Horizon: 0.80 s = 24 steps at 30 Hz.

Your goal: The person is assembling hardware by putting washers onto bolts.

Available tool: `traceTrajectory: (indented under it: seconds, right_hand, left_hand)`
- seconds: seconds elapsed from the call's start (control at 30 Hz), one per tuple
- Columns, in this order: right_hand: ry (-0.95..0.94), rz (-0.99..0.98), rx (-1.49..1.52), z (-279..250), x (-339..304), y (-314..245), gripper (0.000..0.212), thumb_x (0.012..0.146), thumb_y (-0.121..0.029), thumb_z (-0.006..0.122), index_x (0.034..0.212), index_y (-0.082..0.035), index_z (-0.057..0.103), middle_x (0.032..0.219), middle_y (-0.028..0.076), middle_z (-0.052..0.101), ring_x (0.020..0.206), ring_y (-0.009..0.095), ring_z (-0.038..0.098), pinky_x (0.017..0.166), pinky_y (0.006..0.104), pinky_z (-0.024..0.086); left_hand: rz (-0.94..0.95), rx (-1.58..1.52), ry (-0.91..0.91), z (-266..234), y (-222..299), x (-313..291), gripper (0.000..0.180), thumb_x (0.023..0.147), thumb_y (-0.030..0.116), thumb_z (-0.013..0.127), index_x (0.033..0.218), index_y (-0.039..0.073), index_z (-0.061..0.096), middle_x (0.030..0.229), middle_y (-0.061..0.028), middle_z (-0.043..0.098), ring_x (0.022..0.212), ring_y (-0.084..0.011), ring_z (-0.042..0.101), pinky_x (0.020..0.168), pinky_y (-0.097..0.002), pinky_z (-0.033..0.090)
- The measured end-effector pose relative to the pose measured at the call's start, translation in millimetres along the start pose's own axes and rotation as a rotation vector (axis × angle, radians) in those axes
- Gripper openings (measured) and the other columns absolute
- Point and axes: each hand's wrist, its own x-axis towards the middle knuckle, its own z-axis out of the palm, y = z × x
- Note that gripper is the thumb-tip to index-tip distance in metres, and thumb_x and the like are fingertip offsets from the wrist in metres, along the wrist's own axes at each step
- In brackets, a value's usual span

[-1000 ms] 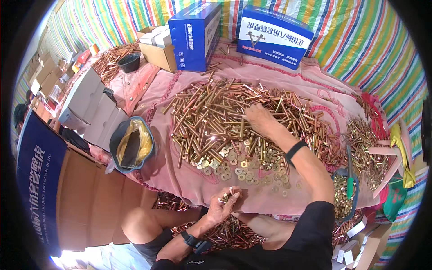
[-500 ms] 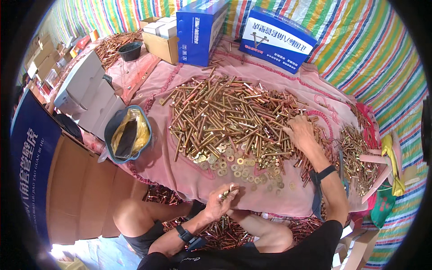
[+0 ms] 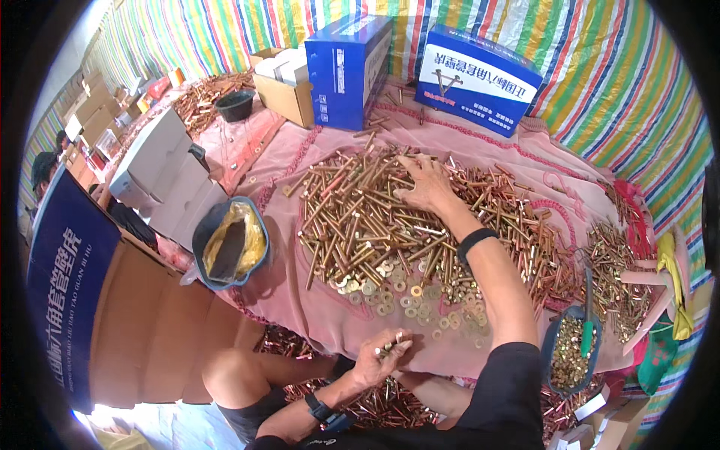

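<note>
A big heap of brass-coloured anchor bolts (image 3: 352, 217) covers the middle of the pink cloth (image 3: 330, 319). My right hand (image 3: 429, 186) reaches over its far part, fingers spread and touching the bolts; nothing shows in its grasp. Closer to me, above my lap, my left hand (image 3: 379, 358) is closed around a few anchor bolts (image 3: 391, 346), their ends sticking out past the fingers. Between the heap and that hand lie many loose flat washers (image 3: 386, 296), and some small nuts (image 3: 456, 291) are beside them, near my right forearm.
At the right stands a blue tub (image 3: 551, 375) of small metal parts with a green-handled tool (image 3: 587, 337). A blue bucket (image 3: 196, 244) lined with a yellow bag sits at left. Blue boxes (image 3: 341, 82) stand behind the heap. More bolts (image 3: 619, 277) lie far right.
My right hand has moved left across the heap to its far middle part. My left hand keeps its hold near my lap. The view has shifted, and the tub at right now shows.
</note>
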Motion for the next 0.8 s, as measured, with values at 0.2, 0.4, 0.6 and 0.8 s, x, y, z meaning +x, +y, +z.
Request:
traceTrajectory:
  seconds: [0.2,0.4,0.6,0.8]
  right_hand:
    - [-0.113,0.132,0.106,9,25,-1,0.104,0.08,-0.049,0.078,0.164,-0.028,0.02,0.154,0.02,0.045,0.143,0.046,0.038,0.118,0.0551,0.033]
    - [0.027,-0.118,0.195,23,-13,-4,0.069,0.09,-0.022,0.069,0.151,-0.014,0.039,0.132,0.017,0.061,0.115,0.039,0.055,0.101,0.0509,0.048]
    - [0.099,-0.438,0.186,21,-50,27,0.036,0.086,-0.003,0.065,0.119,-0.015,0.066,0.097,0.013,0.06,0.095,0.036,0.058,0.084,0.0475,0.05]
    - [0.057,-0.488,0.179,-18,-110,42,0.047,0.086,0.003,0.059,0.125,-0.021,0.067,0.094,0.01,0.059,0.09,0.034,0.056,0.083,0.0444,0.051]
  left_hand:
    - [0.035,0.034,-0.035,-1,2,1,0.021,0.101,0.008,0.064,0.119,-0.002,0.068,0.097,-0.0124,0.072,0.089,-0.0172,0.07,0.078,-0.0289,0.055]
    - [-0.068,-0.057,-0.009,0,-8,-1,0.023,0.102,0.009,0.062,0.123,0.001,0.068,0.103,-0.012,0.072,0.091,-0.0186,0.071,0.081,-0.031,0.057]
    - [-0.066,-0.059,-0.076,-4,1,7,0.025,0.103,0.009,0.059,0.126,0.0,0.066,0.108,-0.0116,0.072,0.094,-0.0176,0.071,0.084,-0.0308,0.057]
    - [-0.045,-0.018,-0.016,-4,-4,-1,0.024,0.101,0.008,0.063,0.122,-0.001,0.067,0.104,-0.0127,0.072,0.093,-0.0178,0.07,0.082,-0.0312,0.056]
